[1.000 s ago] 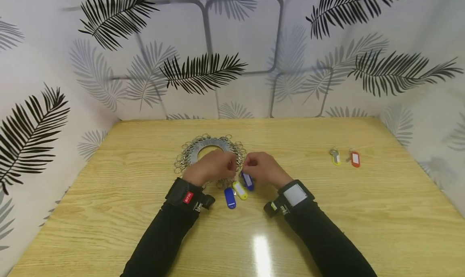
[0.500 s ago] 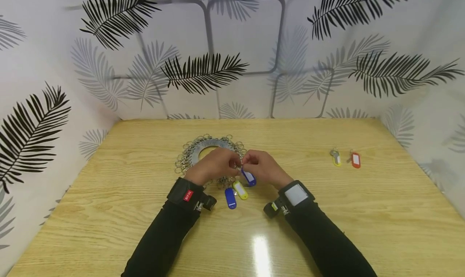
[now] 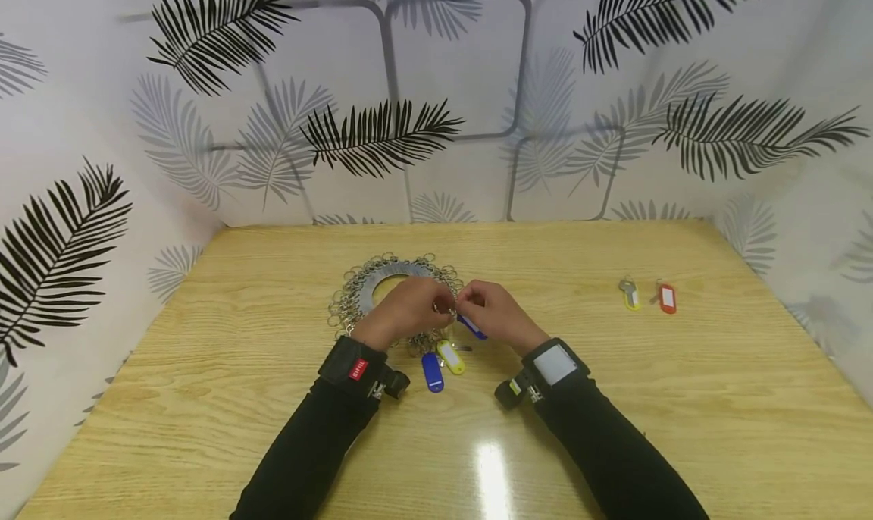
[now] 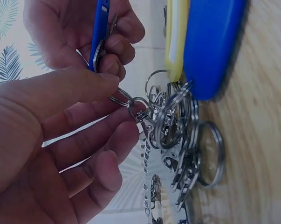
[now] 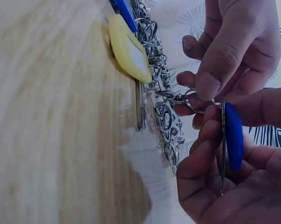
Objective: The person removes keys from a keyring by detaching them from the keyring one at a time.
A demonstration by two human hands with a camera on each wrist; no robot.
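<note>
**Person's left hand (image 3: 412, 308) and right hand (image 3: 498, 314) close together over the pale wood-grain tabletop (image 3: 546, 436)**

The left hand pinches a thin silver split ring (image 5: 189, 107) between thumb and fingers. The right hand grasps an oblong blue plastic tag (image 5: 234, 135) together with a flat silver key (image 5: 223, 158), thumb on one side and curled fingers on the other. The tag's end sits right at the split ring; whether it is threaded on cannot be told.

Seen from the head, with twelve o'clock at the far edge, this tag is at four o'clock of a flat, round metal plate (image 3: 394, 267) fringed with small silver rings (image 3: 344, 300). At five o'clock, side by side, lie a second blue tag (image 3: 433, 372) and a yellow plastic tag with a white label (image 3: 451, 357). Well apart, at three o'clock, rest another yellow tag (image 3: 635, 299) with a grey key (image 3: 627, 286) and a red plastic tag (image 3: 668, 299). Behind stands a white, leaf-printed backdrop (image 3: 450, 73).
</note>
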